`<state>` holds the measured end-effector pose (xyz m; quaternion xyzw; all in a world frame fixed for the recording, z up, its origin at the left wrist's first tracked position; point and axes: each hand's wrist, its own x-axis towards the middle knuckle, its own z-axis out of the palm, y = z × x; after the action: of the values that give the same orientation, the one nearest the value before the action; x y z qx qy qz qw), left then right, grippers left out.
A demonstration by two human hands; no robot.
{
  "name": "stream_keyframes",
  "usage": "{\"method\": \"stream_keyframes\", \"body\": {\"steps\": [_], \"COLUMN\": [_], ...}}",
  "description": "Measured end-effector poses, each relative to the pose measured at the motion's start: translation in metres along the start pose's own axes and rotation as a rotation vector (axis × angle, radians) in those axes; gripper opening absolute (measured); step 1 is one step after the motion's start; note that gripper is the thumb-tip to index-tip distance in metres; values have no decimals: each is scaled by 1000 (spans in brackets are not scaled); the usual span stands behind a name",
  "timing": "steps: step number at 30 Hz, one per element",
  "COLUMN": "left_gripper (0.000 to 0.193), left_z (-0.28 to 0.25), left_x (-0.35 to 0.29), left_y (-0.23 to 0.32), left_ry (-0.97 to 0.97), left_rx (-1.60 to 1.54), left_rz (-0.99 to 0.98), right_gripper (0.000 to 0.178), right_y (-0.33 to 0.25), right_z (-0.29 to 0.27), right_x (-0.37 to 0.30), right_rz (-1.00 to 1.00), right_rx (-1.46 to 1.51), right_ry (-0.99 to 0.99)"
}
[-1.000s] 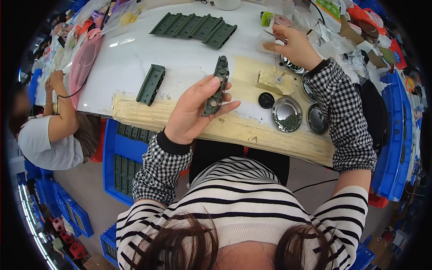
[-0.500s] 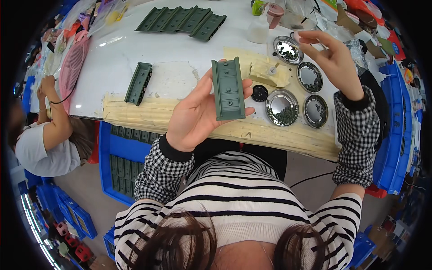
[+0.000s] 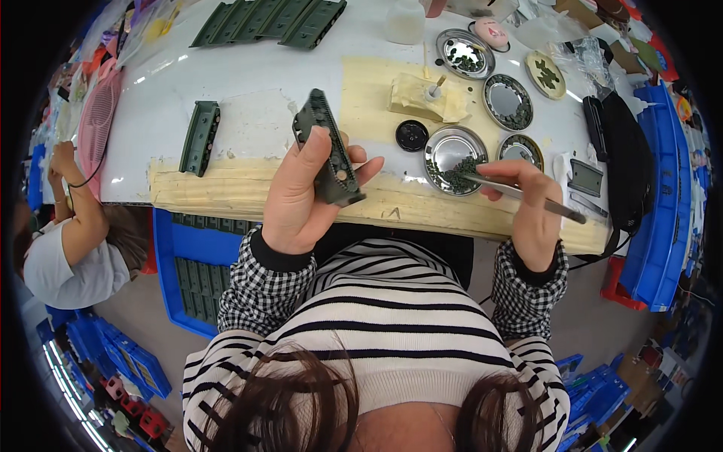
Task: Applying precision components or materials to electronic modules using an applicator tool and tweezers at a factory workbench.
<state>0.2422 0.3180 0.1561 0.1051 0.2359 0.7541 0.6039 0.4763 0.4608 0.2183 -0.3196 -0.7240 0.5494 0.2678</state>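
Observation:
In my left hand [image 3: 290,207] is a dark green plastic model hull piece [image 3: 336,154], turned onto its side so that a row of small round wheel-like details shows. My thumb presses its near side and the fingers wrap behind it. My right hand [image 3: 536,218] grips metal tweezers [image 3: 566,212], whose tips reach into a round metal dish [image 3: 446,143] of small dark green parts [image 3: 461,175]. Whether the tips pinch a part is too small to tell. Left of that dish lies a round black lid [image 3: 412,135].
More metal dishes [image 3: 489,96] of parts stand behind and right. A taped block [image 3: 422,102] holds a small pot. Similar hulls lie at the far left [image 3: 267,22], with one [image 3: 200,139] nearer. A blue bin [image 3: 169,264] sits below the table edge. Another person [image 3: 75,245] works at left.
My right hand has come down from the far dishes to the near dish and now holds tweezers. My left hand has turned the hull piece from face-up onto its side. The view has shifted.

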Motion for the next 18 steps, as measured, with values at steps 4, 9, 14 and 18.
{"method": "stream_keyframes", "body": {"steps": [4,9,14,18], "left_gripper": [45,42,41,43], "left_z": [17,37,43,47], "left_x": [-1,0,-1,-3], "left_y": [5,3,2,0], "left_ry": [126,226,310,321], "left_rx": [56,191,274,322], "left_rz": [-37,-4,47,157], "right_gripper": [19,13,10,10], "right_y": [2,21,21,21], "right_z": [17,22,27,27], "right_x": [7,11,15,15], "right_rz": [-101,-230,-294,-326], "right_rx": [-211,-328,-419,-460], "right_ry": [-15,2,29,31]}}
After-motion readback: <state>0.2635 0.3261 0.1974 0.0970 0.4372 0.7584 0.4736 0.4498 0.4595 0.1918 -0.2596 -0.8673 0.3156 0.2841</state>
